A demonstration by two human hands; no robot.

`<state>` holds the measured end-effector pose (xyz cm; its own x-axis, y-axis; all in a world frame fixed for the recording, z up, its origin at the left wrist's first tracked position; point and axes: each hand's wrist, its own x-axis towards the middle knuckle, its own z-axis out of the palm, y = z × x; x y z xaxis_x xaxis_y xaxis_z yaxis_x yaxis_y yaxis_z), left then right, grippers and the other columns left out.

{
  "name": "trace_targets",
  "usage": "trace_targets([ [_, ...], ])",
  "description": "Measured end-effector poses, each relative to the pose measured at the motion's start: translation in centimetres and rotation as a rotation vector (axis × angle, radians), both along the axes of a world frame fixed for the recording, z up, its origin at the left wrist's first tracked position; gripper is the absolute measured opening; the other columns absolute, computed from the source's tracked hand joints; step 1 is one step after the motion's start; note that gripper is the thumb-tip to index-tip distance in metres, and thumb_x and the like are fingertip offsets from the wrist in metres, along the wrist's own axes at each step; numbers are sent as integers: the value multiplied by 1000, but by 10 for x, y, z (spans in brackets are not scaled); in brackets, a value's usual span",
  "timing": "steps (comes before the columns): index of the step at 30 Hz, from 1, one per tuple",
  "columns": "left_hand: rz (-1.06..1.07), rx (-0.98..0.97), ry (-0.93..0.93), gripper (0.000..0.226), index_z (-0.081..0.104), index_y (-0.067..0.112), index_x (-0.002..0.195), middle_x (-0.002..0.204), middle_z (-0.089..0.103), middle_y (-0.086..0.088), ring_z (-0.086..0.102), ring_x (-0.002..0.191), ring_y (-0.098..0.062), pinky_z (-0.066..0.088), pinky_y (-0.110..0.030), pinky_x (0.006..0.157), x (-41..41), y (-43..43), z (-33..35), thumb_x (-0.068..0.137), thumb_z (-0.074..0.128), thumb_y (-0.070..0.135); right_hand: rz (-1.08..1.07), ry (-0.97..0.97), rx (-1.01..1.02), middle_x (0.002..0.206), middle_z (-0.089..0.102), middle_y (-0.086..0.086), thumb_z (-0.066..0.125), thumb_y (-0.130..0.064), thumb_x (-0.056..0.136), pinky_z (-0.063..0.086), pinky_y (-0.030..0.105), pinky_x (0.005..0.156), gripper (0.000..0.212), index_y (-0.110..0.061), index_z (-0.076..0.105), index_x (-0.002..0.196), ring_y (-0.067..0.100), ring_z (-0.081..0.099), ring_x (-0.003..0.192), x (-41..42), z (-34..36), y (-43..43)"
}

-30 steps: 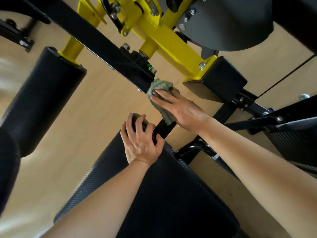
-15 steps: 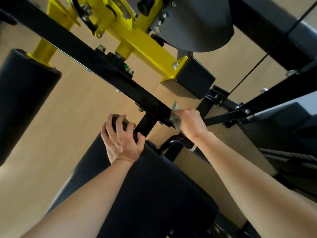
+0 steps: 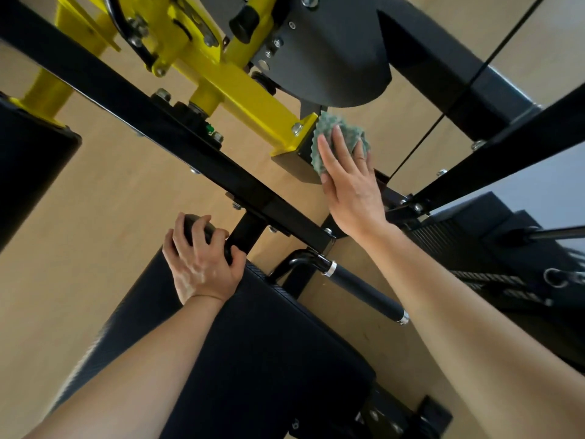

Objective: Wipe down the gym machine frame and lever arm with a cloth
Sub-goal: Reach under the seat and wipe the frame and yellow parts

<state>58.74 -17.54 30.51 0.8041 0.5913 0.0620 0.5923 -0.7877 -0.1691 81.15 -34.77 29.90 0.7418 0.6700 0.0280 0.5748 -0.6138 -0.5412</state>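
Wood floor (image 3: 95, 217); cloth (image 3: 325, 126) now on block (image 3: 294, 167)

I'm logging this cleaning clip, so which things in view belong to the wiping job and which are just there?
Part of the job: cloth, pressed by the right hand onto the black block ending the yellow lever arm; black frame bar.
Just there: seat pad, held by the left hand; handle; roller pad; wooden floor.
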Motion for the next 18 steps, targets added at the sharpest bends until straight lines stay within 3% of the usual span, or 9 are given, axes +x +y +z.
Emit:
trace_targets([
  [4,-7,13,-4,39,71,12,96,135,54,-12,32,143,-43,26,-58,115,0,1,-2,90,44,39,49,-98,-40,170,1,0,32,-30,110,-1,52,126,60,-25,4,162,37,-3,154,10,0,12],
  [8,-4,11,18,38,71,13,97,136,53,-11,31,144,-43,26,-58,115,-1,0,-2,90,45,39,242,-280,-86,170,9,0,53,-14,101,1,57,125,72,-22,15,161,42,0,153,12,1,25],
  [11,0,7,22,36,71,14,96,135,53,-11,30,144,-42,27,-59,114,0,1,-2,89,45,38,394,-378,-157,170,8,1,55,-14,99,4,58,125,73,-24,17,160,41,2,153,25,1,18],
  [14,0,10,25,36,70,14,96,135,53,-12,30,144,-43,28,-59,113,1,0,-2,89,45,38,360,-234,-127,170,2,1,48,-23,103,11,58,124,72,-30,7,162,35,-4,152,35,-1,-3],
  [18,0,-1,20,36,70,13,96,135,52,-12,30,144,-43,27,-60,113,1,0,-1,88,45,38,82,85,-82,169,-12,-5,34,-35,108,24,45,120,66,-28,-5,161,29,-6,155,28,2,-20],
])
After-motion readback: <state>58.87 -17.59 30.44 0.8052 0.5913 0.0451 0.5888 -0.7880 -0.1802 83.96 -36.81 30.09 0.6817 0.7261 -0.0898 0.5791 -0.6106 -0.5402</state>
